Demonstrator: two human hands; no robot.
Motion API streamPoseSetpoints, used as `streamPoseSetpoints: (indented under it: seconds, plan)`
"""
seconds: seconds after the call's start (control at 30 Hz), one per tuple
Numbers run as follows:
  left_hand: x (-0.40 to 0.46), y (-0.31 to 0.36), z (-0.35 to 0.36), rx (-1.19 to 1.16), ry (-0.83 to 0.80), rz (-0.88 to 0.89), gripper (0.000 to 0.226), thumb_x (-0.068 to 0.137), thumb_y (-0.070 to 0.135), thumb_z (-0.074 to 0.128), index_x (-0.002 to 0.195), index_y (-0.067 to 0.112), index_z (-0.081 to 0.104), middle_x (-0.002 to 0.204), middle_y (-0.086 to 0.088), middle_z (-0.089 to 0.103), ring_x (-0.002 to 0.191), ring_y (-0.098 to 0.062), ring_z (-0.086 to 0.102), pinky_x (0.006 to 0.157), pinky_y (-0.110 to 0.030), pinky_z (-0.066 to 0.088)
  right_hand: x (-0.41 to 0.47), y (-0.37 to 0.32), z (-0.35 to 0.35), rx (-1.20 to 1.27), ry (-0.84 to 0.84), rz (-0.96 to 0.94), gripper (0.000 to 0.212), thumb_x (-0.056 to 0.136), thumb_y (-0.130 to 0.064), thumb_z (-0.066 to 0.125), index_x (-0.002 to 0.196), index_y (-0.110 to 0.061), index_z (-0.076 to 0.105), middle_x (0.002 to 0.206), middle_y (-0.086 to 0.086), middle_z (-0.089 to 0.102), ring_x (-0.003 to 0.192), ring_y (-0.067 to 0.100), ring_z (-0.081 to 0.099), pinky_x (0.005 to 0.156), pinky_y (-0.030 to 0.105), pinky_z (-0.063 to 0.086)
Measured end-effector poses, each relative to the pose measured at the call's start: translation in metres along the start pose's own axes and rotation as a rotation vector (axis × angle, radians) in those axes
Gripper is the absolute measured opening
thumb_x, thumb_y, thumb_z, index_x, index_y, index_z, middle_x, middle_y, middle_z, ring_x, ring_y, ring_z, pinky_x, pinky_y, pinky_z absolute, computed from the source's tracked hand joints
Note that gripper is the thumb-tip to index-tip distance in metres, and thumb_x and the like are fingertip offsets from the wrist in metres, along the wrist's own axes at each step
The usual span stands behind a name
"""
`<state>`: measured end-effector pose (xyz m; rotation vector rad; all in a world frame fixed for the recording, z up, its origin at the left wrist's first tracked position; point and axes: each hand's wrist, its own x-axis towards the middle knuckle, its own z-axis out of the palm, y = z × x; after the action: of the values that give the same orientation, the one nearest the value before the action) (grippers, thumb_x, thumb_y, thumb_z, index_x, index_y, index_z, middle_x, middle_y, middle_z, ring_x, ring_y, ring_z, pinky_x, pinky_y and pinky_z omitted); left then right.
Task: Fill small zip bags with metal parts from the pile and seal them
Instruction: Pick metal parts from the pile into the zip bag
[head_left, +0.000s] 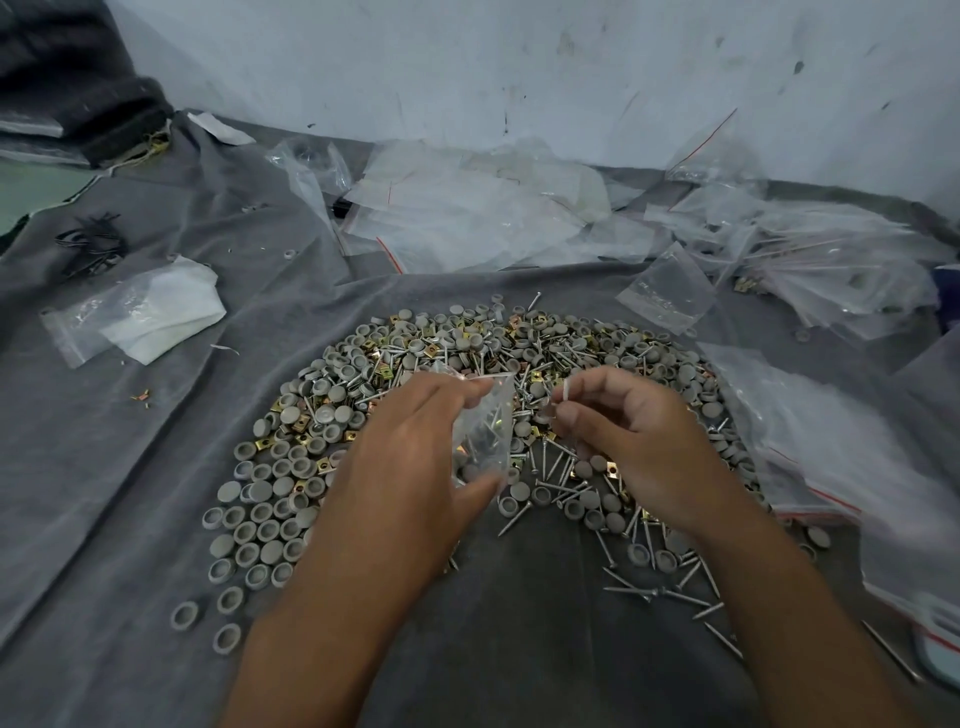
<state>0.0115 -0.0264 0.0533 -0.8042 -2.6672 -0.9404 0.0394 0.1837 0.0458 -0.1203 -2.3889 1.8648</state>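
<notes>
A wide pile (426, 364) of grey caps, brass square clips and long screws lies on the grey cloth (156, 467). My left hand (405, 467) holds a small clear zip bag (483, 431) upright above the pile, thumb below and fingers at its top edge; screws and a cap show inside it. Just to its right, my right hand (623, 436) pinches a screw (565, 392) between thumb and forefinger, beside the bag's mouth.
Empty zip bags with red strips lie heaped at the back (467, 208) and along the right (831, 441). More bags (841, 270) lie in a heap at the far right. A bag with white paper (140, 317) lies at left. A pale wall stands behind.
</notes>
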Motion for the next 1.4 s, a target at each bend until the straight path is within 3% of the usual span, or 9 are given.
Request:
streamPoseSetpoints:
  seconds: [0.13, 0.3, 0.53, 0.77, 0.93, 1.1, 1.2, 1.3, 1.4]
  plan:
    - [0.001, -0.001, 0.003, -0.020, 0.021, 0.002, 0.059, 0.069, 0.026, 0.085, 0.123, 0.021, 0.063, 0.118, 0.008, 0.062, 0.109, -0.011, 0.057, 0.094, -0.029, 0.047, -0.014, -0.025, 0.018, 0.101, -0.001, -0.229, 0.014, 0.083, -0.025, 0.079, 0.094, -0.018, 0.073, 0.089, -0.005, 0.076, 0.076, 0.002, 0.068, 0.065, 0.014, 0.052]
    - [0.000, -0.001, 0.003, -0.024, 0.012, 0.011, 0.055, 0.074, 0.029, 0.079, 0.125, 0.023, 0.062, 0.119, 0.010, 0.060, 0.112, -0.010, 0.055, 0.095, -0.026, 0.045, -0.023, -0.030, 0.040, -0.281, 0.098, -0.364, 0.013, 0.084, -0.016, 0.081, 0.090, -0.024, 0.072, 0.096, -0.013, 0.073, 0.090, 0.011, 0.070, 0.072, 0.030, 0.057]
    - [0.000, 0.001, 0.001, -0.029, 0.023, 0.010, 0.061, 0.069, 0.027, 0.084, 0.125, 0.019, 0.061, 0.118, 0.006, 0.060, 0.106, -0.013, 0.058, 0.090, -0.037, 0.053, -0.023, -0.036, 0.037, -0.258, 0.259, -0.459, 0.007, 0.091, -0.023, 0.074, 0.094, -0.027, 0.069, 0.092, -0.017, 0.071, 0.084, 0.010, 0.068, 0.065, 0.028, 0.052]
    - [0.000, 0.001, 0.001, -0.025, 0.026, 0.008, 0.064, 0.070, 0.025, 0.086, 0.129, 0.021, 0.060, 0.120, 0.007, 0.061, 0.111, -0.011, 0.057, 0.095, -0.035, 0.051, -0.024, -0.026, 0.032, -0.708, 0.155, -0.590, 0.014, 0.096, -0.018, 0.066, 0.105, -0.014, 0.075, 0.100, -0.001, 0.063, 0.094, 0.017, 0.061, 0.080, 0.034, 0.051]
    - [-0.001, 0.003, 0.002, -0.008, 0.024, 0.021, 0.057, 0.073, 0.028, 0.081, 0.125, 0.020, 0.061, 0.116, 0.008, 0.060, 0.102, -0.008, 0.054, 0.091, -0.029, 0.049, -0.024, -0.027, 0.036, -0.706, 0.127, -0.647, 0.029, 0.086, -0.011, 0.077, 0.115, -0.016, 0.072, 0.104, -0.004, 0.065, 0.089, 0.002, 0.062, 0.080, 0.020, 0.052]
    - [0.000, 0.001, 0.001, -0.005, 0.018, 0.023, 0.062, 0.068, 0.026, 0.085, 0.125, 0.017, 0.061, 0.119, 0.004, 0.062, 0.107, -0.014, 0.059, 0.091, -0.036, 0.053, -0.021, -0.027, 0.018, -0.322, 0.339, -0.521, 0.029, 0.085, -0.022, 0.081, 0.108, -0.027, 0.066, 0.098, -0.012, 0.071, 0.092, 0.005, 0.071, 0.078, 0.021, 0.056]
    - [0.000, 0.002, 0.000, -0.005, 0.018, 0.014, 0.063, 0.069, 0.029, 0.084, 0.126, 0.020, 0.060, 0.121, 0.006, 0.061, 0.109, -0.012, 0.058, 0.093, -0.034, 0.052, -0.015, -0.014, -0.004, -0.445, 0.391, -0.378, 0.022, 0.087, -0.020, 0.078, 0.101, -0.031, 0.065, 0.094, -0.017, 0.069, 0.090, -0.001, 0.067, 0.076, 0.010, 0.051]
    - [-0.001, 0.003, 0.000, -0.004, 0.011, 0.009, 0.064, 0.069, 0.032, 0.082, 0.128, 0.022, 0.059, 0.122, 0.008, 0.061, 0.109, -0.010, 0.056, 0.094, -0.033, 0.051, -0.012, 0.003, -0.016, -0.683, 0.073, -0.039, 0.022, 0.087, -0.028, 0.077, 0.096, -0.043, 0.063, 0.090, -0.019, 0.067, 0.083, -0.008, 0.062, 0.065, 0.006, 0.045]
    - [-0.001, 0.003, 0.000, 0.006, 0.004, 0.005, 0.066, 0.069, 0.035, 0.081, 0.130, 0.023, 0.058, 0.121, 0.009, 0.059, 0.106, -0.008, 0.056, 0.093, -0.030, 0.051, -0.012, 0.015, -0.010, -0.887, -0.154, 0.075, 0.014, 0.087, -0.039, 0.076, 0.093, -0.042, 0.064, 0.089, -0.020, 0.062, 0.081, -0.007, 0.056, 0.067, 0.015, 0.043]
